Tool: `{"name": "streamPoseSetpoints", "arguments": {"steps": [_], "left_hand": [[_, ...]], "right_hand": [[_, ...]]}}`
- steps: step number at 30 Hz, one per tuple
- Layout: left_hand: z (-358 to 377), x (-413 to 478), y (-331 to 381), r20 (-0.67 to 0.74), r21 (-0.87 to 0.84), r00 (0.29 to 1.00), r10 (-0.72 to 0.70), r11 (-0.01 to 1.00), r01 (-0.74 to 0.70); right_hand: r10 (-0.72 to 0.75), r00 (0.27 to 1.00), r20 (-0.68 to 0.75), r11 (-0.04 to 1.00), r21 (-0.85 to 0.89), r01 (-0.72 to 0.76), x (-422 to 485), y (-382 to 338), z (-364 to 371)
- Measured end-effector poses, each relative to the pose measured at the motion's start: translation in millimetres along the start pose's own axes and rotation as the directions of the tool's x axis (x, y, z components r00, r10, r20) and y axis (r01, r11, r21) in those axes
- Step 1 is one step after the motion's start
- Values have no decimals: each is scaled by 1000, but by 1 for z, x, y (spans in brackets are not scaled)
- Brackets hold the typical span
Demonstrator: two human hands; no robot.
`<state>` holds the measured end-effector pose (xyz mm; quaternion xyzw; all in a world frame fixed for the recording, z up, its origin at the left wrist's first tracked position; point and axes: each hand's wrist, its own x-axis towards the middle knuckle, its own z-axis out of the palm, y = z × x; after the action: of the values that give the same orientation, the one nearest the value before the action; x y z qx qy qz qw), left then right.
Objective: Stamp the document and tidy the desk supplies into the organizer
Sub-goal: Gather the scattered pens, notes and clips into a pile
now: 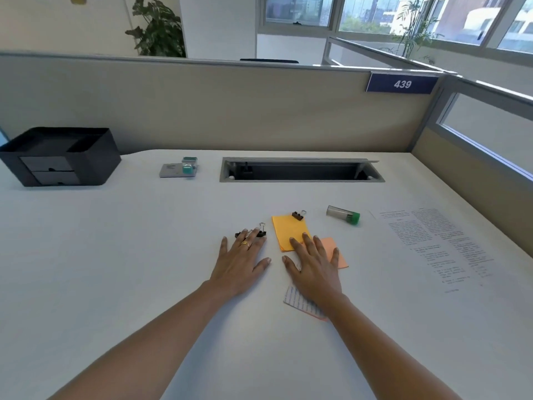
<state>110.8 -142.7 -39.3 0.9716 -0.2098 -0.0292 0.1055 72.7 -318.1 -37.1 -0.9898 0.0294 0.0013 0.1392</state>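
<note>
Both hands lie flat on the white desk (pixel 144 255), palms down.

- Left hand (pixel 240 264): lower centre of frame, fingers straight and spread, gripping nothing. The middle fingertips lie over a black binder clip (pixel 262 233), whose wire handle sticks out toward the upper right.
- Right hand (pixel 313 267): just right of the left hand, fingers also straight and spread, holding nothing. The fingers rest across the lower end of an orange-yellow sticky-note pad (pixel 288 229) and a peach sticky pad (pixel 328 244). The wrist covers part of a lined paper slip (pixel 300 303).
- Orange-yellow sticky-note pad: long axis runs top to bottom of frame, leaning slightly left at the top. A second binder clip (pixel 299 215) sits at its upper right corner.
- Printed document (pixel 432 243): right of frame, flat, long axis running from upper left down to lower right.
- Clear tube with green cap (pixel 343 218): on its side between pad and document, long axis roughly left-right, cap pointing right.
- Black organizer (pixel 60 157): left edge of frame, two drawers closed.
- Grey stamp pad (pixel 173 170): centre-left, with a teal stamp (pixel 188 168) on it.
</note>
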Motion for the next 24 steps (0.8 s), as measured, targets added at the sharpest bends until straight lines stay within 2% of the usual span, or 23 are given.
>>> {"name": "streamPoseSetpoints", "arguments": {"steps": [14, 24], "left_hand": [[-27, -139, -121, -48, 7, 976, -213, 977, 214], [-54, -228, -228, -54, 70, 925, -377, 922, 380]], "right_hand": [[-190, 977, 96, 982, 10, 190, -37, -141, 38], [-342, 930, 134, 940, 25, 342, -54, -270, 77]]}}
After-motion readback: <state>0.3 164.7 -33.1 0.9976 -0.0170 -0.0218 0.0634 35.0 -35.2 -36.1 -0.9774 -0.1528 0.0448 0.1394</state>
